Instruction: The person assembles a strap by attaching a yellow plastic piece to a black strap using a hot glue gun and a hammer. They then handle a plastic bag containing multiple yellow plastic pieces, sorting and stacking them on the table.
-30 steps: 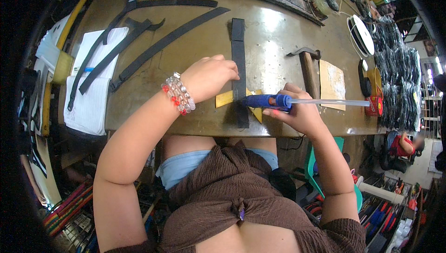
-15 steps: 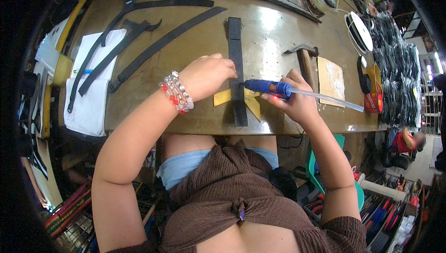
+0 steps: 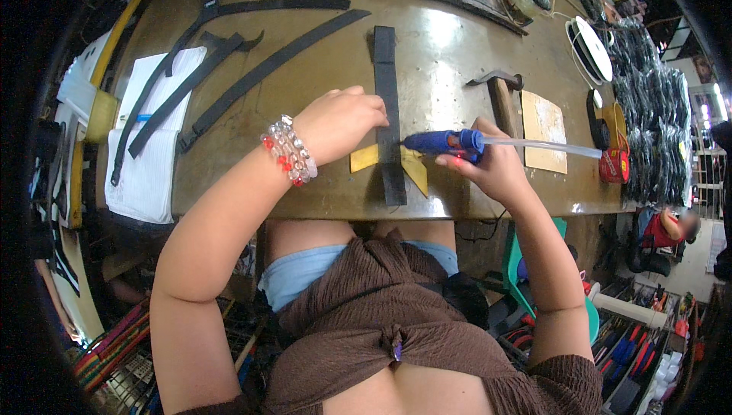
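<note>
A blue glue gun (image 3: pixel 442 143) is gripped in my right hand (image 3: pixel 497 165), with a long clear glue stick (image 3: pixel 541 146) sticking out of its back. Its dark nozzle points left, close to the right edge of a black strap (image 3: pixel 387 87) that lies lengthwise before me. My left hand (image 3: pixel 345 121) is closed, its fingertips at the strap's left edge; the thumb is mostly hidden. Under the strap crosses a yellow strip (image 3: pixel 364 159), one end showing on each side, the right end cut to points.
More black straps (image 3: pixel 274 68) lie at the left, partly over white paper sheets (image 3: pixel 145 175). Right of my hands are a hammer (image 3: pixel 501 106), a cardboard piece (image 3: pixel 543 133), a red and yellow tape roll (image 3: pixel 614 165) and a white spool (image 3: pixel 591 49). Bundled black goods in plastic (image 3: pixel 648 102) stand beyond.
The glue gun has shifted slightly right with my right hand, its nozzle moving off the strap to just beside its edge. My left hand has barely moved.
</note>
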`<state>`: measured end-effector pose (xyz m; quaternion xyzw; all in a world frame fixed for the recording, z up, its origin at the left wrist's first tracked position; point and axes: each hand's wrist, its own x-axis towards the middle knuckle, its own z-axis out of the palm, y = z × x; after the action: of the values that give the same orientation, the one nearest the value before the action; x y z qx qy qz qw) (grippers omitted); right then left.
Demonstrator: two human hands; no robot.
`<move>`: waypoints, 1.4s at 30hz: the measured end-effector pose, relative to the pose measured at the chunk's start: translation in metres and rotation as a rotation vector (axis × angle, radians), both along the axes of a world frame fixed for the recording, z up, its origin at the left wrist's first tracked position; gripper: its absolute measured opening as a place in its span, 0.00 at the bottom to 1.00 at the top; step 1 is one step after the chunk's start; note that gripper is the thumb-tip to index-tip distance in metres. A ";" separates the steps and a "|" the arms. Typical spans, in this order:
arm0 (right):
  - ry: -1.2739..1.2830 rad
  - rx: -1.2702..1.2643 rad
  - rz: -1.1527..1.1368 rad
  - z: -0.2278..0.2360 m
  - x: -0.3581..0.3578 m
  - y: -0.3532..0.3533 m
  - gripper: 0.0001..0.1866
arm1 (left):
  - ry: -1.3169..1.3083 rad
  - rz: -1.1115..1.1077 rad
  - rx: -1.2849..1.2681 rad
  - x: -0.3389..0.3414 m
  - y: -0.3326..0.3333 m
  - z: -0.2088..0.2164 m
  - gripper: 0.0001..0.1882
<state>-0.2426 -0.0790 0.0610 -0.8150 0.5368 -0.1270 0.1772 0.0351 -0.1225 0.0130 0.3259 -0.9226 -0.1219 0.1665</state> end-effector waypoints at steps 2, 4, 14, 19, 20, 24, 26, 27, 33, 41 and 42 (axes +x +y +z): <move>0.006 -0.055 -0.016 -0.003 0.001 -0.001 0.23 | -0.005 -0.002 -0.001 0.000 0.000 0.000 0.13; -0.002 -0.049 -0.029 -0.003 0.002 0.001 0.25 | -0.006 -0.004 -0.006 -0.001 -0.001 0.001 0.13; 0.381 -0.080 0.217 0.055 0.030 0.031 0.23 | -0.121 0.021 0.122 -0.004 0.004 0.013 0.17; -0.381 -0.555 -0.367 0.012 -0.058 0.005 0.10 | -0.181 0.075 0.152 -0.010 0.009 0.016 0.18; -0.383 -0.543 -0.734 -0.002 -0.089 0.000 0.12 | -0.179 0.084 0.133 -0.010 0.010 0.016 0.18; -0.016 -0.363 -1.215 -0.074 -0.181 0.016 0.32 | -0.214 0.065 0.031 -0.011 0.016 0.008 0.15; 0.042 -0.248 -1.055 -0.089 -0.199 0.042 0.34 | -0.176 0.088 -0.035 -0.011 0.019 0.003 0.12; 0.179 -0.314 -1.082 -0.093 -0.194 0.052 0.36 | -0.137 0.101 -0.088 -0.012 0.021 0.000 0.10; -0.266 -0.546 -0.521 -0.040 -0.033 0.063 0.14 | 0.020 0.183 -0.231 -0.020 0.029 -0.025 0.03; 0.036 -0.513 0.888 -0.007 0.313 -0.060 0.11 | 0.115 0.222 -0.085 -0.030 0.031 -0.055 0.17; 0.138 -0.496 0.916 -0.017 0.336 -0.065 0.08 | 0.288 0.229 -0.220 -0.028 0.036 -0.055 0.19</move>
<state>0.0930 -0.1443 0.0437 -0.9901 0.0898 -0.1056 -0.0196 0.0074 -0.0860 -0.0416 0.3878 -0.8540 -0.0460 0.3439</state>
